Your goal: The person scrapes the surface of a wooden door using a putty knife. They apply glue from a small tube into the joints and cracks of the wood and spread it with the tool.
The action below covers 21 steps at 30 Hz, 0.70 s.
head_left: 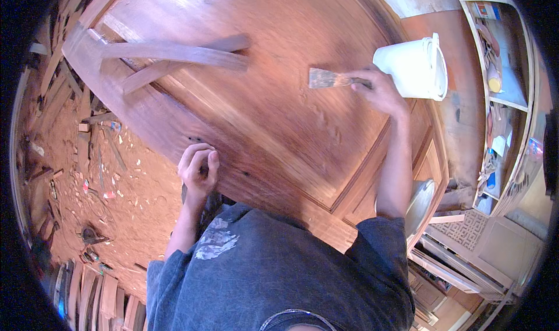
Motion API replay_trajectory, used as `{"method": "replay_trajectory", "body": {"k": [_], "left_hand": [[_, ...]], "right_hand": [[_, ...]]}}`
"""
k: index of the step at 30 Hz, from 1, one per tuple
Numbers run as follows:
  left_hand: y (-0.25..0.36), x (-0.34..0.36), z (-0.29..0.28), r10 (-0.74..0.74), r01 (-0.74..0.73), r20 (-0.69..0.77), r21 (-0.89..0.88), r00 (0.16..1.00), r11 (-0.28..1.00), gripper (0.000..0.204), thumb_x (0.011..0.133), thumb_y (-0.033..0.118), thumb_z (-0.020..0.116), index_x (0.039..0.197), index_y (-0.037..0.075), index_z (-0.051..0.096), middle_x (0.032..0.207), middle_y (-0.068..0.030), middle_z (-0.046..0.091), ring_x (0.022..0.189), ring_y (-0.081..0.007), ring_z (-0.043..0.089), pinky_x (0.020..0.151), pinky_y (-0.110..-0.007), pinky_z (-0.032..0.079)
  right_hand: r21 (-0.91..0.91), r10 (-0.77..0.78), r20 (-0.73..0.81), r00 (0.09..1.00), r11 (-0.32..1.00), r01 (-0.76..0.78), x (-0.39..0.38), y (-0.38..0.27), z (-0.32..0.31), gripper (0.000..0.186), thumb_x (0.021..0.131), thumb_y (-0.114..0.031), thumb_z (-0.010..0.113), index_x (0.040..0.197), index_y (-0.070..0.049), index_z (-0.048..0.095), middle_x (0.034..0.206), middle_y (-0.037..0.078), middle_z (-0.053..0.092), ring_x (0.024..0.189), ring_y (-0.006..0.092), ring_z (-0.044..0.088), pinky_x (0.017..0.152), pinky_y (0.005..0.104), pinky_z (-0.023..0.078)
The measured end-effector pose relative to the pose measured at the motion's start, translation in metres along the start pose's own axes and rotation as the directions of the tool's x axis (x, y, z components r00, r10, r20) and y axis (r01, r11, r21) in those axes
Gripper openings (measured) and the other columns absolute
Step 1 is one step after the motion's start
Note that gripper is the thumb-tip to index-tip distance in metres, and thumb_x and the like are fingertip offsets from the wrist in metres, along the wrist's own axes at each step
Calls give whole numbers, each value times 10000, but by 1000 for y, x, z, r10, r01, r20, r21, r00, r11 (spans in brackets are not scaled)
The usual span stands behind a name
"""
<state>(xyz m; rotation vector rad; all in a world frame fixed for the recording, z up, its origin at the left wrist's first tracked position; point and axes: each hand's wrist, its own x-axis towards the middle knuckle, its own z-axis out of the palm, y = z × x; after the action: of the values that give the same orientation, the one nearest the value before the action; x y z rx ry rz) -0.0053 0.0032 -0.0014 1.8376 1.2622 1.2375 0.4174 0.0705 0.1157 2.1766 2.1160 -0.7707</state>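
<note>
A large reddish-brown wooden panel door [273, 115] with raised mouldings lies in front of me. My right hand [381, 92] grips a putty knife [326, 78] by its handle, its wide stained blade pointing left above the panel. Small raised smears mark the wood below the blade. Just behind that hand, a white plastic bucket [413, 69] stands near the panel's right side. My left hand [199, 165] is curled closed at the door's near left edge, and nothing shows in its fingers. Crossed curved wooden pieces [186, 54] lie on the far left of the door.
Sandy ground [134, 197] with wood scraps and litter spreads on the left. Stacked wood pieces [96, 296] fill the lower left. Shelves [506, 69] holding bottles and tools stand at right. A round pale lid-like thing [420, 206] sits by my right elbow.
</note>
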Motion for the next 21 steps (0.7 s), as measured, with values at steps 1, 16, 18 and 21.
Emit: {"method": "replay_trajectory", "body": {"k": [1,16,18,21], "left_hand": [[-1,0,1,4,-4,2,-3,1000,1000,86,845,32,684,784,-1,634,805,-137,654,710,-277,638,633,-347,506],[-1,0,-1,13,-13,3,-6,1000,1000,89,836,31,698,778,7,635,811,-124,659,728,-270,643,648,-349,511],[-1,0,0,22,-22,0,-14,1000,1000,91,836,31,697,775,8,634,808,-121,658,721,-268,641,642,-350,509],[-1,0,0,36,-36,-15,-1,999,999,91,834,30,697,773,7,633,798,-121,653,713,-266,640,631,-348,507]], "right_hand": [[-13,16,-7,1000,1000,-16,-3,4,-4,290,882,-102,674,1172,-100,687,1056,117,637,1017,266,627,903,367,490],[210,-45,42,998,977,35,13,10,7,279,871,-137,661,1144,-90,695,1107,165,689,1044,328,640,936,391,488],[181,-129,27,991,976,122,21,13,20,280,871,-142,666,1145,-92,697,1100,167,689,1049,329,636,932,393,487],[57,-98,35,995,994,96,26,-9,21,278,867,-149,676,1139,-98,703,1099,160,691,1062,313,636,925,390,490]]}}
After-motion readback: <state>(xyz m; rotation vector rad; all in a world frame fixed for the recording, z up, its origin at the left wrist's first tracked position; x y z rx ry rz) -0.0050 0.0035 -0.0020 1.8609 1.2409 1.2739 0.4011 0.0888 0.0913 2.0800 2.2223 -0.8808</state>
